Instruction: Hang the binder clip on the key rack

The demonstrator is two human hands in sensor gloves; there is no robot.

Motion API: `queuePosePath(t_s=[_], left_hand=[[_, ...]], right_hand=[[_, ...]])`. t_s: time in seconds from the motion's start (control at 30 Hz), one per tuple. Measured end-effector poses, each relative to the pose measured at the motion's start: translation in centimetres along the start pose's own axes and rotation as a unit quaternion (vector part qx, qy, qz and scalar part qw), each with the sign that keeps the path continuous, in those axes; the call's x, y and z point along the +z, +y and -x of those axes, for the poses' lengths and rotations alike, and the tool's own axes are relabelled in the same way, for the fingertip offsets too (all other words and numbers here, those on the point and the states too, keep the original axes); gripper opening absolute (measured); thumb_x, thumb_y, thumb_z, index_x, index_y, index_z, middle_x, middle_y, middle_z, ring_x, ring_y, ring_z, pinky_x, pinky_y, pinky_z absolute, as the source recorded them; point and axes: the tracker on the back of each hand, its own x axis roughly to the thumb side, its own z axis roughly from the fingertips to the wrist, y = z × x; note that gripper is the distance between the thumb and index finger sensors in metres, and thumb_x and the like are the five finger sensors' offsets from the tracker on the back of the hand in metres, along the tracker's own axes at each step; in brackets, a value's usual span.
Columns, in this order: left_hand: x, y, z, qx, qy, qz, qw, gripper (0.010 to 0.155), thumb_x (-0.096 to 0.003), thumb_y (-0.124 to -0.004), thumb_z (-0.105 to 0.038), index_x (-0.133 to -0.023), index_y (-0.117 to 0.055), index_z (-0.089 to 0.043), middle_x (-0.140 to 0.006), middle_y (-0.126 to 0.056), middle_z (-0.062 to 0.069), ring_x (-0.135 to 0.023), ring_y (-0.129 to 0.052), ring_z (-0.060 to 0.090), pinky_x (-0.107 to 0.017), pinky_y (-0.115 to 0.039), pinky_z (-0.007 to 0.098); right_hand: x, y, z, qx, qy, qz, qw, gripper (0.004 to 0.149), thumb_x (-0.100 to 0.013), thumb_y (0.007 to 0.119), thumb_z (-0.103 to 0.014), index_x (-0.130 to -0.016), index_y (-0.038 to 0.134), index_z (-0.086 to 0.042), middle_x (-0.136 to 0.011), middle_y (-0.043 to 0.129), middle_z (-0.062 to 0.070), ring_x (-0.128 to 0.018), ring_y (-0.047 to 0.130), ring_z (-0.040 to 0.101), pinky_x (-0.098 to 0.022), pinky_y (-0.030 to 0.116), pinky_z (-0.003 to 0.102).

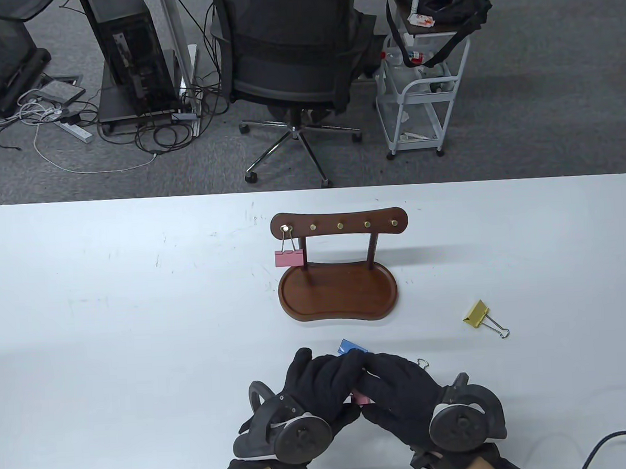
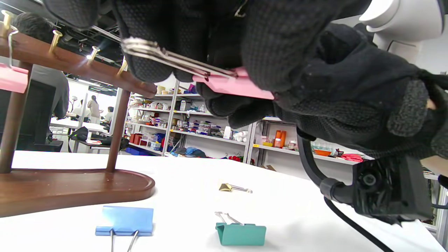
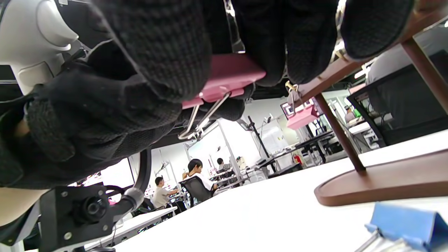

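The wooden key rack [image 1: 339,226] stands mid-table with a row of brass hooks. One pink binder clip [image 1: 289,257] hangs on the leftmost hook. Both hands meet near the front edge, raised off the table. My left hand [image 1: 337,372] and right hand [image 1: 388,377] together hold a second pink binder clip [image 1: 360,398]. In the left wrist view this clip [image 2: 238,85] is pinched in the fingers with its wire handles [image 2: 168,57] pointing toward the rack [image 2: 73,64]. It also shows in the right wrist view [image 3: 227,77].
A blue clip [image 1: 352,346] lies just beyond the hands, before the rack's tray base [image 1: 339,296]. A green clip [image 2: 241,234] lies under the right hand. A yellow clip [image 1: 477,313] lies to the right. An office chair and cart stand beyond the table.
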Motion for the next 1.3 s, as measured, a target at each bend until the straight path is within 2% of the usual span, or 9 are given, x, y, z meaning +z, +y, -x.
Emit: queuePosePath(t_s=[0.2,0.37,0.6,0.8,0.97,1.3], left_hand=[[0.0,0.4,0.2,-0.007,0.03,-0.017,0.999,0.083,-0.0522,-0.088,-0.036,-0.118,-0.051,-0.001,-0.11,-0.076,0.024,-0.096,-0.08,0.052,-0.07,-0.05,0.079],[0.3,0.9,0.7,-0.058,0.087,-0.032,0.994,0.08,-0.0539,-0.087,-0.037,-0.118,-0.054,-0.002,-0.11,-0.076,0.025,-0.096,-0.079,0.054,-0.07,-0.048,0.08],[0.8,1.0,1.9,-0.063,0.14,-0.039,0.987,0.078,-0.055,-0.086,-0.038,-0.117,-0.056,-0.001,-0.11,-0.077,0.026,-0.095,-0.078,0.055,-0.069,-0.047,0.08],[0.9,1.2,2.4,-0.046,0.163,-0.035,0.985,0.076,-0.0558,-0.085,-0.038,-0.116,-0.058,-0.001,-0.109,-0.077,0.027,-0.095,-0.078,0.056,-0.069,-0.047,0.08],[1.0,1.2,2.5,-0.044,0.172,-0.032,0.984,0.075,-0.0561,-0.085,-0.038,-0.116,-0.058,-0.001,-0.109,-0.077,0.027,-0.094,-0.079,0.056,-0.069,-0.047,0.08],[1.1,1.0,3.0,-0.033,0.186,-0.026,0.982,0.075,-0.0562,-0.084,-0.038,-0.116,-0.059,-0.001,-0.108,-0.078,0.027,-0.094,-0.079,0.056,-0.069,-0.047,0.08]], right_hand=[[-0.2,-0.5,0.1,0.021,0.023,0.027,0.999,0.067,-0.043,0.093,-0.038,-0.102,0.079,-0.007,-0.102,0.077,0.031,-0.085,0.081,0.055,-0.059,0.066,0.071],[-0.7,-1.3,0.6,0.042,0.052,0.062,0.996,0.068,-0.042,0.094,-0.039,-0.1,0.079,-0.006,-0.1,0.078,0.03,-0.084,0.082,0.055,-0.058,0.067,0.071],[-2.3,-3.0,1.4,0.081,0.098,0.115,0.985,0.068,-0.042,0.095,-0.04,-0.098,0.078,-0.006,-0.1,0.078,0.03,-0.083,0.081,0.055,-0.058,0.067,0.071],[-4.2,-5.3,1.7,0.11,0.141,0.158,0.971,0.068,-0.043,0.094,-0.041,-0.098,0.075,-0.004,-0.1,0.077,0.03,-0.083,0.081,0.055,-0.058,0.066,0.07],[-6.0,-6.3,2.0,0.106,0.173,0.189,0.961,0.067,-0.045,0.094,-0.042,-0.097,0.075,-0.004,-0.099,0.077,0.03,-0.082,0.08,0.056,-0.059,0.066,0.07],[-10.6,-5.7,1.5,0.09,0.195,0.191,0.958,0.068,-0.047,0.091,-0.041,-0.101,0.071,-0.004,-0.102,0.074,0.031,-0.084,0.078,0.056,-0.059,0.065,0.069]])
